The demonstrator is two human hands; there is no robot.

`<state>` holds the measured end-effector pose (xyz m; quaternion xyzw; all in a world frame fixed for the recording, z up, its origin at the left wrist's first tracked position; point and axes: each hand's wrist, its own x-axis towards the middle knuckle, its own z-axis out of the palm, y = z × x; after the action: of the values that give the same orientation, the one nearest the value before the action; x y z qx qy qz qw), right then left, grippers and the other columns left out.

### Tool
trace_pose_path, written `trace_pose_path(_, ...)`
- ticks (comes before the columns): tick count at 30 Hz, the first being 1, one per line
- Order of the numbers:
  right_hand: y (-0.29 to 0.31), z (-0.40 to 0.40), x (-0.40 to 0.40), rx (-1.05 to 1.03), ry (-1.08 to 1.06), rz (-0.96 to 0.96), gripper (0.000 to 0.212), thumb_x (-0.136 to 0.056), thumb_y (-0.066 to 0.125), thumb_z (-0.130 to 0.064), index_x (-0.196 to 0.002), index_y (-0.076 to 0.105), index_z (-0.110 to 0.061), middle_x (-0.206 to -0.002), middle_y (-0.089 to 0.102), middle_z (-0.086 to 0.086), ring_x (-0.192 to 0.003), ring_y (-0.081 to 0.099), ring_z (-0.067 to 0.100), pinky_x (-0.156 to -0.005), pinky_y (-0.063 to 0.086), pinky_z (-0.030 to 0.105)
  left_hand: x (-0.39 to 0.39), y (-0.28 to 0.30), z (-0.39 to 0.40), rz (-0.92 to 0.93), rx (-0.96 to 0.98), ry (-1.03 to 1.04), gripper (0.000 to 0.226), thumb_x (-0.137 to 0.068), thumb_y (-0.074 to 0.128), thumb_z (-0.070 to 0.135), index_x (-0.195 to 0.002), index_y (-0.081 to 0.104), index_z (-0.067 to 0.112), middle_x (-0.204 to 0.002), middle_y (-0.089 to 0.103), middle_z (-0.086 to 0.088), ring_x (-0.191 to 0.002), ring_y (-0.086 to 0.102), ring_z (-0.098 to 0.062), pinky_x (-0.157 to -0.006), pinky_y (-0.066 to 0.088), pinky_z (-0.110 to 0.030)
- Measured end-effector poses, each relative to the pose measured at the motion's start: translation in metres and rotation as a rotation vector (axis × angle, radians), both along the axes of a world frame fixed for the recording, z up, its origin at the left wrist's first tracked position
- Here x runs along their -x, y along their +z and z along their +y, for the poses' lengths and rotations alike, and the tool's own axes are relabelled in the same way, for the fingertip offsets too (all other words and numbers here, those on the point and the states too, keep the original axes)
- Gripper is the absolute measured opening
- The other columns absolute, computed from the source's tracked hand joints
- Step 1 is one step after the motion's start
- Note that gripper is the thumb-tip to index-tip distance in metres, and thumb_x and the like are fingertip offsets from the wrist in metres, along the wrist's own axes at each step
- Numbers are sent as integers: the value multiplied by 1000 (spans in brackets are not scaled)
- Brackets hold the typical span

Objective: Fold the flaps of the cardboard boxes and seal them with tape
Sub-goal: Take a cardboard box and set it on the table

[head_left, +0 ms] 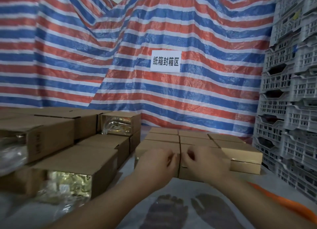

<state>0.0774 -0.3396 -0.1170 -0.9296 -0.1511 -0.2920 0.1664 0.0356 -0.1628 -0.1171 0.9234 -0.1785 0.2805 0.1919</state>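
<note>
Left hand (157,161): fingers curled at the near edge of the sealed boxes (180,143), seemingly pinching something at the seam; motion blur leaves what it holds unclear.
Right hand (200,161): mirrors the left, fingertips bent at the same seam, grasp equally uncertain.
Sealed boxes: a tidy block of closed cartons, centre of the table (223,191), touching one another.
Open boxes (72,170): stacked left, ends unfolded (shiny wrapped contents show inside).
Backdrop: striped tarp (120,48) with a white sign (165,62); grey crates (291,91) piled at right.
</note>
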Motion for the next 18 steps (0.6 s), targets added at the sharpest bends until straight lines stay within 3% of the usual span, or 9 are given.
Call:
trace_pose_path(3, -11, 28, 20, 16, 106, 1, 37, -94, 46, -52, -66, 60, -31, -59, 62, -12, -55, 60, 2, -50, 47, 19, 23, -3, 26, -30, 17, -2, 30, -98, 42, 41, -76, 57, 26, -69, 59, 6, -63, 57, -7, -61, 51, -33)
trace_pose_path(6, -15, 53, 29, 10, 158, -9, 45, -94, 50, -47, -55, 52, -26, -58, 58, -27, -57, 56, -4, -41, 36, 17, 38, -1, 55, -34, 41, 19, 31, -98, 43, 40, -75, 57, 25, -67, 58, 6, -62, 55, -7, -55, 43, -29)
trace_pose_path(9, -12, 81, 32, -63, 266, 9, 41, -92, 51, -46, -58, 54, -23, -59, 59, -16, -56, 55, 2, -42, 38, 22, 50, 7, 87, -74, 92, 71, 33, -97, 46, 41, -75, 60, 22, -65, 59, 6, -62, 56, -7, -54, 42, -30)
trace_pose_path(11, -3, 103, 34, -138, 389, 110, 31, -87, 46, -55, -69, 59, -34, -64, 62, -15, -59, 57, 1, -50, 45, 17, 55, 15, 112, -121, 125, 121, 32, -96, 47, 40, -75, 61, 20, -66, 61, 6, -63, 57, -8, -58, 47, -33)
trace_pose_path(14, 17, 148, 29, -190, 483, 142, 46, -78, 41, -69, -99, 65, -35, -100, 63, -19, -93, 59, 1, -77, 48, 22, 61, 35, 156, -301, 172, 202, 17, -93, 54, 29, -88, 68, 21, -86, 68, 5, -82, 62, -14, -72, 50, -33)
trace_pose_path(16, 32, 184, 27, -219, 526, 90, 60, -84, 47, -67, -129, 57, -29, -125, 54, -17, -114, 52, 4, -92, 44, 26, 64, 50, 190, -398, 195, 310, 21, -92, 54, 22, -108, 67, 17, -103, 67, 1, -96, 60, -18, -80, 46, -31)
trace_pose_path(18, 45, 222, 27, -235, 591, 83, 65, -90, 52, -61, -144, 45, -25, -141, 47, -10, -128, 45, 9, -102, 37, 27, 70, 60, 224, -451, 278, 431, 25, -93, 53, 21, -116, 59, 14, -108, 63, -3, -100, 58, -22, -85, 49, -36)
